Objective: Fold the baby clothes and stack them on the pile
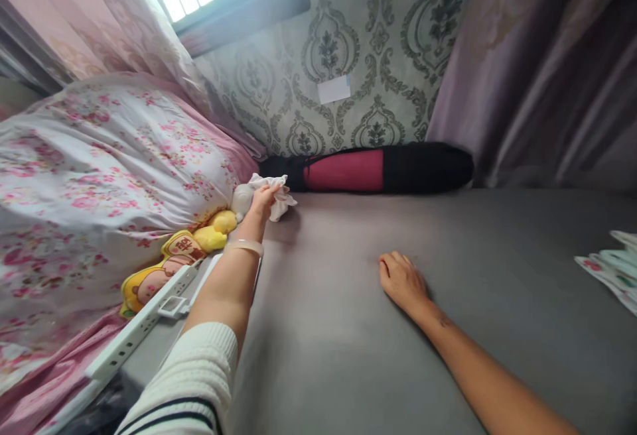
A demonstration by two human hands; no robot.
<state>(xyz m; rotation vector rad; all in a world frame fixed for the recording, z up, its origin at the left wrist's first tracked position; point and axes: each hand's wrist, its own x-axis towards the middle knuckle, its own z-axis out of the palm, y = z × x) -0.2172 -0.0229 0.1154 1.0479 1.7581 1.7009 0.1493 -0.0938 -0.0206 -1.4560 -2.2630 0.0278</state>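
My left hand (265,199) reaches out to the far left of a grey sheeted surface (338,329), with its fingers closed on a crumpled white cloth (283,203). Right beside it sits a pale grey-white plush toy (243,200), partly covered by the hand and wrist. My right hand (402,280) rests palm down on the grey sheet near the middle, its fingers a little bent and nothing seen in them. Closer along the left edge lie yellow plush toys (212,235) and a yellow cartoon cushion (149,282).
A long black and red bag (343,170) lies against the patterned wall (279,83). White rails (144,322) run along the left, by a floral cover (99,176). Folded printed cloths (612,269) lie at the right edge. Curtains (557,77) hang on both sides.
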